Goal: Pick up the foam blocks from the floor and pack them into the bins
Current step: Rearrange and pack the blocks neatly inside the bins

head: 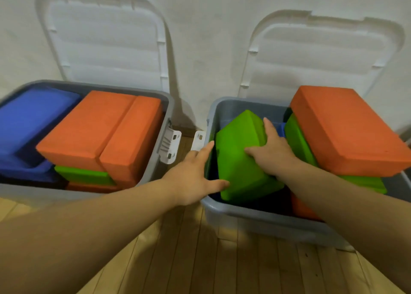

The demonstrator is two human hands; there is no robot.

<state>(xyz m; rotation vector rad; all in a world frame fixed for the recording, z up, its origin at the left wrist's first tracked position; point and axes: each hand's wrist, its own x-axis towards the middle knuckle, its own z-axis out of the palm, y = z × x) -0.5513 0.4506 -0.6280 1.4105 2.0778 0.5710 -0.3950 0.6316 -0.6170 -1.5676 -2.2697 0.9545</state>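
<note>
Two bins were already well stocked; the left bin (pixel 163 116), off to the left of the left hand (pixel 193 176), looked full. Both hands were spread: the left touched the near edge of a tilted green block (pixel 240 160) and the right hand (pixel 275 153) pressed on its top, seating it in the right bin (pixel 244 213). No loose blocks showed on the visible floor (pixel 200 260), so packing seemed nearly done.

I've got both arms on my feed now. Left forearm (pixel 93 222) is bare along its whole visible length, right forearm (pixel 347 196) the same, long and smooth. Left hand (pixel 193 178) bare, fingers slender; right hand (pixel 273 153) bare too, knuckles just showing. The picture's soft, so I can't read finer detail.
</note>
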